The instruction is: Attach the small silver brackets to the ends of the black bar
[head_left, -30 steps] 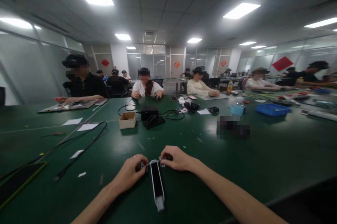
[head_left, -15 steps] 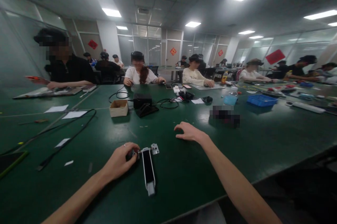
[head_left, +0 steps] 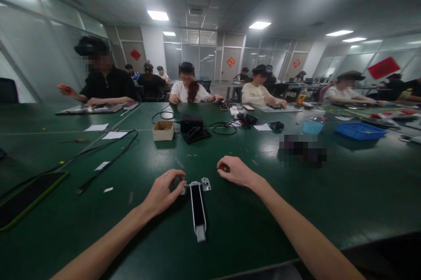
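Metal part (head_left: 198,210): flat on the green tabletop (head_left: 243,231), between the forearms, with a small plate on each side of its far end.
Left hand (head_left: 164,192): fingers at the left plate; cannot tell whether they grip it.
Right hand (head_left: 238,172): fingers curled, apart from the right plate (head_left: 206,184); cannot tell if they pinch anything.
Beyond: open box (head_left: 163,134), blue tray (head_left: 360,133).
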The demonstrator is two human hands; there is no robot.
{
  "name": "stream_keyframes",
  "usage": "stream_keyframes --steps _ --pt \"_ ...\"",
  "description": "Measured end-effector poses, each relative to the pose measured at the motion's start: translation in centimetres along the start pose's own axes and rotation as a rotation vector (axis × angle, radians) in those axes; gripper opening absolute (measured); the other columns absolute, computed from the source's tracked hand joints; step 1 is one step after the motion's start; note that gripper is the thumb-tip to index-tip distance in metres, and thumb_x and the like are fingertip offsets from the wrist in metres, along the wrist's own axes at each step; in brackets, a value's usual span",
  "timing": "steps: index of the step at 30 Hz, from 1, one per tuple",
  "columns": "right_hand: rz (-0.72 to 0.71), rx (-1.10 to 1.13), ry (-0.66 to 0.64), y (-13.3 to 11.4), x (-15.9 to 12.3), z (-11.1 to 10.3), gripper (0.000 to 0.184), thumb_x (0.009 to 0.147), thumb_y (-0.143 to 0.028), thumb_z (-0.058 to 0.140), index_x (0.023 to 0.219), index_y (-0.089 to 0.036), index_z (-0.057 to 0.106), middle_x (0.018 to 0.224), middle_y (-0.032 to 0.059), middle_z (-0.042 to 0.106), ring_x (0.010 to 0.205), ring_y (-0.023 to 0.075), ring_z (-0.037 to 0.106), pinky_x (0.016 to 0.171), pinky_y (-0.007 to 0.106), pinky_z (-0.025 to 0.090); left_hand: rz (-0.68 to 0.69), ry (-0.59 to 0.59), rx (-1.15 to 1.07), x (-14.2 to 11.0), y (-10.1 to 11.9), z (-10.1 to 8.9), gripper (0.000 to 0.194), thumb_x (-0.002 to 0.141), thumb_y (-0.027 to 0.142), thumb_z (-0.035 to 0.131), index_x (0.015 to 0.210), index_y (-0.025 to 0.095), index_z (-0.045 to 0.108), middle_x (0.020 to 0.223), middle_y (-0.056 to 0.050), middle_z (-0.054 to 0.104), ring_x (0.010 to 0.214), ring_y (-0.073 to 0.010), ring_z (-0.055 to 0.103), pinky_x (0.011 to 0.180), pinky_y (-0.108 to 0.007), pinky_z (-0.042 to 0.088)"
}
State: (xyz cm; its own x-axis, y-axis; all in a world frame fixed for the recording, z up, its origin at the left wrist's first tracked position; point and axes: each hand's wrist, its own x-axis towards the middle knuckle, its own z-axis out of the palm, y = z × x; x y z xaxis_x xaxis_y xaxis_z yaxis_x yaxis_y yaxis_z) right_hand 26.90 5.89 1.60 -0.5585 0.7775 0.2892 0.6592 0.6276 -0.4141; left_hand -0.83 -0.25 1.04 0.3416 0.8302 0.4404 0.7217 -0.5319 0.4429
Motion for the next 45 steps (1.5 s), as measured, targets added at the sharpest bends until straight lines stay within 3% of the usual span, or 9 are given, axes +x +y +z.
stream_keyframes --steps 7,14,17,20,24,26,28,34,45 --pt "-0.555 0.037 0.292 -6.2 -0.2 4.0 0.013 0.088 -0.018 0.052 0.098 -0.017 0.059 0.091 0.0077 0.065 0.085 0.017 0.058 0.076 0.031 0.048 -0.043 -0.061 -0.232 -0.3 2.1 0.3 0.027 0.085 0.037 0.05 0.1 0.019 0.065 0.088 -0.002 0.072 0.073 -0.0163 0.063 0.07 -0.027 0.052" --pt "-0.622 -0.138 0.283 -5.1 0.1 4.2 0.021 0.09 -0.024 0.049 0.109 -0.021 0.057 0.106 0.0058 0.066 0.101 0.0181 0.055 0.088 0.033 0.043 -0.147 -0.119 -0.333 0.1 1.9 0.1 0.038 0.082 0.051 0.051 0.093 0.02 0.07 0.091 -0.003 0.075 0.083 -0.0218 0.068 0.077 -0.031 0.054" --pt "-0.386 -0.205 0.382 -1.3 0.4 1.2 0.026 0.089 -0.029 0.05 0.113 -0.022 0.057 0.113 0.0074 0.062 0.108 0.0207 0.051 0.095 0.037 0.038 -0.205 -0.055 -0.28 0.5 1.1 -0.7 0.049 0.078 0.063 0.051 0.096 0.021 0.071 0.094 -0.006 0.075 0.087 -0.0245 0.069 0.076 -0.032 0.055" --pt "0.133 -0.312 0.724 4.9 -1.0 -3.5 0.033 0.088 -0.031 0.045 0.117 -0.016 0.054 0.119 0.0132 0.055 0.116 0.0253 0.044 0.1 0.041 0.031 -0.242 0.011 -0.191 0.7 -0.5 -1.2 0.055 0.077 0.066 0.048 0.1 0.021 0.07 0.098 -0.006 0.075 0.089 -0.026 0.069 0.075 -0.032 0.055" --pt "0.748 -0.476 1.122 13.3 -7.0 -8.5 0.047 0.082 -0.037 0.048 0.122 -0.013 0.047 0.127 0.0179 0.045 0.123 0.0313 0.035 0.102 0.047 0.025 -0.239 0.052 -0.126 0.8 -2.5 -1.1 0.052 0.079 0.062 0.046 0.102 0.022 0.069 0.093 -0.004 0.076 0.086 -0.0248 0.07 0.078 -0.033 0.055" --pt "0.989 -0.483 1.276 16.3 -10.3 -9.4 0.055 0.077 -0.043 0.053 0.123 -0.014 0.046 0.129 0.0188 0.043 0.124 0.0351 0.032 0.1 0.05 0.026 -0.223 0.047 -0.137 0.8 -3.1 -0.9 0.049 0.079 0.061 0.047 0.103 0.023 0.068 0.091 -0.003 0.076 0.084 -0.0242 0.071 0.076 -0.032 0.056" --pt "1.133 -0.438 1.314 18.6 -12.7 -9.5 0.068 0.071 -0.05 0.06 0.125 -0.014 0.043 0.128 0.021 0.042 0.123 0.038 0.032 0.098 0.052 0.027 -0.212 0.036 -0.15 0.7 -3.4 -0.5 0.047 0.079 0.06 0.048 0.102 0.024 0.069 0.091 -0.002 0.076 0.084 -0.0241 0.071 0.074 -0.031 0.057" --pt "1.184 -0.433 1.121 21.6 -13.3 -9.1 0.094 0.06 -0.062 0.069 0.133 -0.014 0.035 0.132 0.0244 0.04 0.123 0.0408 0.033 0.098 0.053 0.026 -0.227 0.014 -0.135 0.4 -3.4 -0.1 0.043 0.078 0.059 0.05 0.096 0.026 0.072 0.093 -0.002 0.076 0.085 -0.0254 0.071 0.073 -0.032 0.058" --pt "1.233 -0.489 1.092 22.5 -12.2 -9.4 0.099 0.059 -0.058 0.072 0.135 -0.011 0.032 0.129 0.0278 0.042 0.119 0.0427 0.038 0.095 0.053 0.029 -0.256 -0.01 -0.131 0.7 -2.6 -0.3 0.041 0.076 0.059 0.052 0.088 0.026 0.073 0.088 -0.002 0.076 0.08 -0.0244 0.071 0.07 -0.03 0.057"
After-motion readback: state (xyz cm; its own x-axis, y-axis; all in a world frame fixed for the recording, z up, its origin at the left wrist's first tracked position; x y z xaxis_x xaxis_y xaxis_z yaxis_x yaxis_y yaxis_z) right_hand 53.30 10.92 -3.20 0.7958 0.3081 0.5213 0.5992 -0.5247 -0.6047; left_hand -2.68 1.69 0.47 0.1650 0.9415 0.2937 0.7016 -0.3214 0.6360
